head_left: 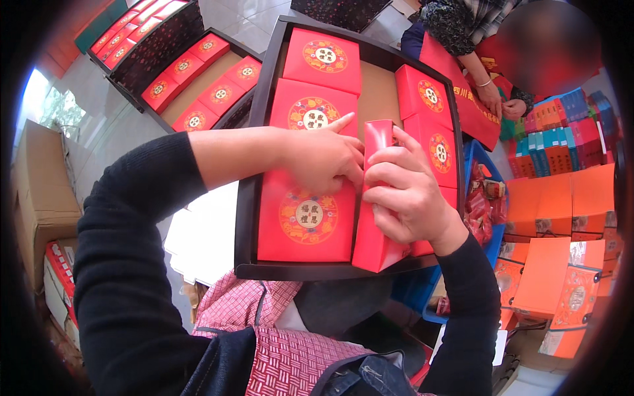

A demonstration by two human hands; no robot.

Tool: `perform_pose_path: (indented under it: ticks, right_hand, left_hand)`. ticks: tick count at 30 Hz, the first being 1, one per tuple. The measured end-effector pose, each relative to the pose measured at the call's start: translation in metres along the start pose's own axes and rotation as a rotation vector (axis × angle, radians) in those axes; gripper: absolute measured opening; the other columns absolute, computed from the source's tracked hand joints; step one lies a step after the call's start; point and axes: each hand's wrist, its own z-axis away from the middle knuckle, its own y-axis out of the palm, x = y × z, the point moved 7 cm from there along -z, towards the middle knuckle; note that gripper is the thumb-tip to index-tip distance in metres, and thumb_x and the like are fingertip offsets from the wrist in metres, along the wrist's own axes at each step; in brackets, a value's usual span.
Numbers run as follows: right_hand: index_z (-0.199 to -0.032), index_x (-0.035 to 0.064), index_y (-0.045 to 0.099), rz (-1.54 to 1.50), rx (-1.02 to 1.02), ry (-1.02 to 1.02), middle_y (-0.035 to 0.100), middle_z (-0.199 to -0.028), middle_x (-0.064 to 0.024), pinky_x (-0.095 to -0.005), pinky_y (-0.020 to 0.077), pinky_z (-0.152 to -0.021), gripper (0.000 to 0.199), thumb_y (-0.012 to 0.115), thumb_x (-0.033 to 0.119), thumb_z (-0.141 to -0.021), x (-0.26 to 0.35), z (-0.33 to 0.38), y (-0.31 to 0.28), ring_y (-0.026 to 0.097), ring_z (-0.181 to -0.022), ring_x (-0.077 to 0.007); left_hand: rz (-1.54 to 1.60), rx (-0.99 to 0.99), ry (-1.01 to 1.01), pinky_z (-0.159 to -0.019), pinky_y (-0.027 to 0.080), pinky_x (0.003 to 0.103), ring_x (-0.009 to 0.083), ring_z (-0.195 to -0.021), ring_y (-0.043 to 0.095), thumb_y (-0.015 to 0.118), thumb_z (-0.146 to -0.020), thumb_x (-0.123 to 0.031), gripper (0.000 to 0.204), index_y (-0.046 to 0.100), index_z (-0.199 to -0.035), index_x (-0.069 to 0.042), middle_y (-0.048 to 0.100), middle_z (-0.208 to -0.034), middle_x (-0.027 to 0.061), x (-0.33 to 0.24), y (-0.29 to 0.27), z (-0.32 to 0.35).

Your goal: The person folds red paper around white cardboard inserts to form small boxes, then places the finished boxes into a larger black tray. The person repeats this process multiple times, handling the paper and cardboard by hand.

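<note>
A black open carton [247, 218] in front of me has a brown bottom and holds red gift boxes with round, flowered emblems. Along its left side lie larger flat boxes, such as the near red box [307, 231]; smaller ones, like this red box [426, 98], line the right. My right hand [413, 191] is closed round a narrow red box [378, 241], standing on edge in the middle gap. My left hand [323, 158] lies over the left boxes with its index finger stretched out. Its other fingers bend down at the gap, their tips partly hidden, beside the narrow box.
More red boxes fill another black carton [231, 105] at the far left. On the right stand a blue crate [485, 158] with red packets and many orange bags [541, 277]. Another person's hands [498, 102] handle a red bag [462, 99] at the far right. Brown cardboard [43, 204] stands left.
</note>
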Motion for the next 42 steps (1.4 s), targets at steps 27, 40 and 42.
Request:
perform_pose_path:
  ticks: [27,40,42]
  right_hand:
    - [-0.145,0.0191,0.036,0.156,0.129,0.515,0.039,-0.144,-0.0152,-0.0574,0.0209,-0.111,0.067,0.058,0.048,-0.089,-0.071,0.035,0.052,0.034,-0.135,-0.0337]
    - [-0.108,-0.0016,0.057,0.170,-0.245,1.366,0.063,-0.088,-0.0299,-0.0514,0.0469,-0.078,0.043,0.051,0.038,-0.094,-0.078,0.289,-0.010,0.060,-0.088,-0.0470]
    - [-0.093,0.0002,0.057,0.203,-0.245,1.422,0.062,-0.085,-0.0300,-0.0542,0.0457,-0.073,0.036,0.051,0.035,-0.094,-0.078,0.288,-0.005,0.060,-0.082,-0.0471]
  left_hand:
    - [-0.331,-0.587,0.015,-0.084,0.052,0.044,0.0357,-0.108,0.059,0.067,-0.080,-0.014,0.017,0.065,-0.092,-0.002,0.062,-0.110,0.0181,0.002,-0.053,0.010]
    - [-0.684,-0.307,-0.532,-0.114,0.016,0.058,0.0257,-0.110,0.054,0.049,-0.093,-0.040,0.039,0.068,-0.080,-0.008,0.066,-0.087,0.0040,0.105,-0.074,-0.040]
    - [-0.623,-0.236,-0.645,-0.113,0.017,0.057,0.0257,-0.115,0.052,0.049,-0.093,-0.040,0.038,0.069,-0.084,-0.009,0.067,-0.093,0.0045,0.109,-0.079,-0.039]
